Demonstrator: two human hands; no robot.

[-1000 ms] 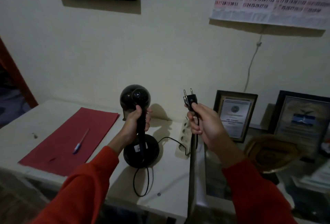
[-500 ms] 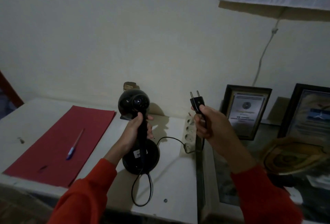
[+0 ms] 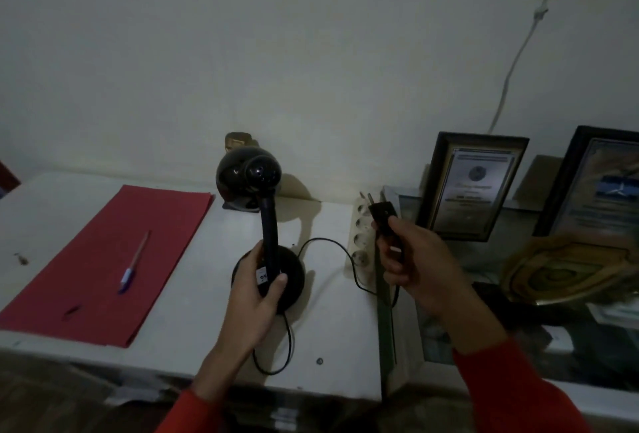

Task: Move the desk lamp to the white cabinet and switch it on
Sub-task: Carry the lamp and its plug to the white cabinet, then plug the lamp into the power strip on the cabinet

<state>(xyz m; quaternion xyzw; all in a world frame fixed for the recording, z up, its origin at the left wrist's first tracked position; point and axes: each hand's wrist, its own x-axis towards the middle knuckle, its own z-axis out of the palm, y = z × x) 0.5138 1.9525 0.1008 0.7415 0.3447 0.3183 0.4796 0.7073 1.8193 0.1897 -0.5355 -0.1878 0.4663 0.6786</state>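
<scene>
A black desk lamp [image 3: 257, 187] with a round shade and round base stands on the white cabinet [image 3: 193, 336], unlit. My left hand [image 3: 257, 289] is closed around the lower end of its stem, just above the base. My right hand [image 3: 411, 261] holds the lamp's black two-pin plug [image 3: 380, 213], pins pointing up and left, just over a white power strip [image 3: 361, 242] at the cabinet's right edge. The black cord [image 3: 325, 242] runs from the base to the plug and loops near the front edge.
A red folder [image 3: 114, 260] with a blue pen [image 3: 133, 265] lies on the cabinet's left half. To the right, a glass-topped surface carries framed certificates [image 3: 472, 187] and a gold plaque [image 3: 567, 268]. A white cable [image 3: 515, 63] runs up the wall.
My left hand has slid down the lamp stem from under the shade to near the base. My right hand has lowered the plug toward the power strip. The view has tilted down.
</scene>
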